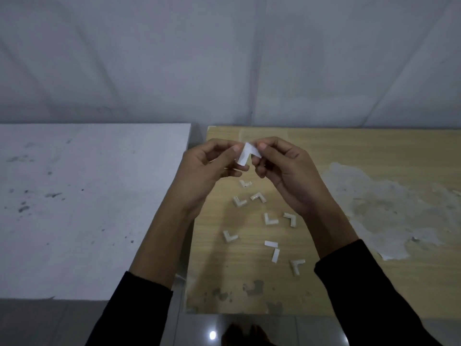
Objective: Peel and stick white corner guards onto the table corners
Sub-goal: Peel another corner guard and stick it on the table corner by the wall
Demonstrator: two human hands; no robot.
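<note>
Loose corner guards [270,219] lie scattered on the wooden desk [349,283], beside a white desk [74,208]. Above them, the left hand [207,168] and right hand [284,168] pinch one held guard [245,153], fingers clamped on its ends.

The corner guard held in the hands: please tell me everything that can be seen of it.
The corner guard is a small white L-shaped piece, its bend pointing up. Its flat faces look papery. The left hand pinches one arm, the right hand the other, above the wooden table. Whether backing is peeled cannot be told.
</note>
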